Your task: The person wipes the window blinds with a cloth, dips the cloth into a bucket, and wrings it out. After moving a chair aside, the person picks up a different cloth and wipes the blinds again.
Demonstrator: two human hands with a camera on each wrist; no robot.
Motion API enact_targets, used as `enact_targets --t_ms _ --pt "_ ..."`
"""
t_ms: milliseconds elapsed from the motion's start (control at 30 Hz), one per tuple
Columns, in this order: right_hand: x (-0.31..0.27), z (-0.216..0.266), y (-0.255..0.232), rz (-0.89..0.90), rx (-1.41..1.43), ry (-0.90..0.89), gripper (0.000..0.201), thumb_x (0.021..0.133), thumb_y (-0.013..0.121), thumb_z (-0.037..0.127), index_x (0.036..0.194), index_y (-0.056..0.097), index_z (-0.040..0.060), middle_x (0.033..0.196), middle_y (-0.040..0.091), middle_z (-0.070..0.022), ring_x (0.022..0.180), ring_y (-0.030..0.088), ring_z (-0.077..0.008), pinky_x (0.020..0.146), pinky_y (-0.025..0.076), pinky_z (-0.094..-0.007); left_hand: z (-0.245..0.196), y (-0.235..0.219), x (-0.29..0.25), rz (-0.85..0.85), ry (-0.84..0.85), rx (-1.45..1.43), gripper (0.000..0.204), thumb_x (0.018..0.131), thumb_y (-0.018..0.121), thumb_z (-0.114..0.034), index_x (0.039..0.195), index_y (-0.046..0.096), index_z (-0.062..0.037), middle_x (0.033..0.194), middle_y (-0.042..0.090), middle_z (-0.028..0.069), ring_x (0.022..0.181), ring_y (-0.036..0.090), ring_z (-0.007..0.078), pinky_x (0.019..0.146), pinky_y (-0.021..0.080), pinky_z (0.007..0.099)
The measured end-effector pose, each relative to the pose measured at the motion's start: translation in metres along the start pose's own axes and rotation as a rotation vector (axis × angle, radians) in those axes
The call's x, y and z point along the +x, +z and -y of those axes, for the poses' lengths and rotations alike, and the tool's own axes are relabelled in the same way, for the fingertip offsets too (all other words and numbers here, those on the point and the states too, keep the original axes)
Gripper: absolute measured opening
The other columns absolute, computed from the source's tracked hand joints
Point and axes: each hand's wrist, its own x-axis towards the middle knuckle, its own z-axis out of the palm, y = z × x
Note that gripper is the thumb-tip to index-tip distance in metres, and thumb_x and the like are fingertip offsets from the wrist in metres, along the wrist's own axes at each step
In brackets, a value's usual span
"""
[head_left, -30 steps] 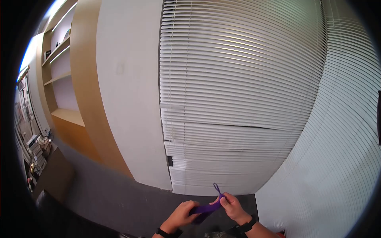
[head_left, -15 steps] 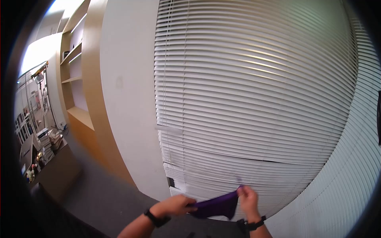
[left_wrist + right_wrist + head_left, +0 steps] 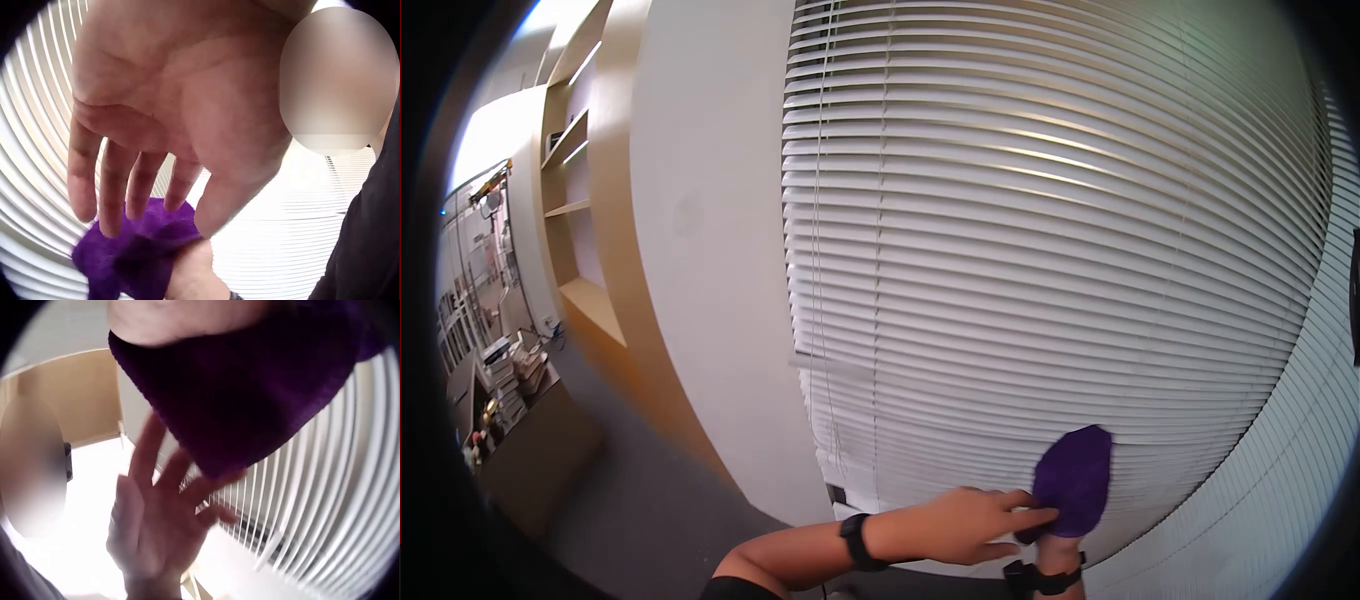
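Observation:
A purple cloth (image 3: 1075, 480) covers the fingers and most of my right hand (image 3: 1058, 550), leaving the heel and wrist bare below it. Under the cloth the lie of the right fingers is hidden. My left hand (image 3: 970, 525) is beside it, palm down, with loosely stretched fingers at the cloth's lower left edge. In the left wrist view the left fingers hang spread in front of the cloth (image 3: 131, 250). From the right wrist the cloth (image 3: 244, 400) hangs to a corner, and the left hand's (image 3: 162, 525) fingertips are at its edge.
White blinds (image 3: 1020, 250) fill the middle and right, behind the hands. A pale wall (image 3: 700, 250) and wooden shelves (image 3: 590, 300) stand to the left. Stacked books (image 3: 500, 370) lie at the far left, above the dark floor (image 3: 660, 510).
The cloth, earlier stretched between both hands, now covers my right hand. My left hand has let go of its end and moved right. The view has also shifted.

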Motion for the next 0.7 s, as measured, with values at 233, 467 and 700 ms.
enact_targets --t_ms 233,467,700 --pt "0.151 0.049 0.109 0.308 -0.989 -0.756 0.070 0.107 0.043 0.042 0.159 0.018 0.0021 0.163 0.025 -0.0112 0.150 0.026 -0.0237 0.121 0.022 -0.0343 0.095 -0.184 -0.114 -0.586 0.001 0.612 0.022 0.082 0.070 -0.008 0.103 0.071 -0.0092 0.126 0.063 0.0102 0.112 0.063 0.0287 0.091 0.052 0.0412" --pt "0.420 0.083 0.283 0.381 -1.394 -0.993 0.053 0.102 0.057 0.037 0.137 0.055 -0.0036 0.137 0.060 -0.0156 0.126 0.056 -0.0269 0.111 0.037 -0.0365 0.135 -0.340 -0.092 -0.703 -0.006 1.125 0.059 0.088 0.064 -0.015 0.146 0.051 -0.0214 0.159 0.038 0.0038 0.147 0.035 0.0270 0.120 0.027 0.0467" --pt "0.419 0.007 0.376 0.418 -1.972 -0.776 0.077 0.094 0.053 0.065 0.135 0.058 0.0001 0.136 0.059 -0.0241 0.129 0.053 -0.0389 0.110 0.039 -0.0394 0.166 -0.353 -0.061 -0.751 -0.020 1.164 0.057 0.096 0.055 -0.023 0.152 0.042 -0.0174 0.161 0.035 0.0038 0.151 0.028 0.0250 0.123 0.022 0.0453"
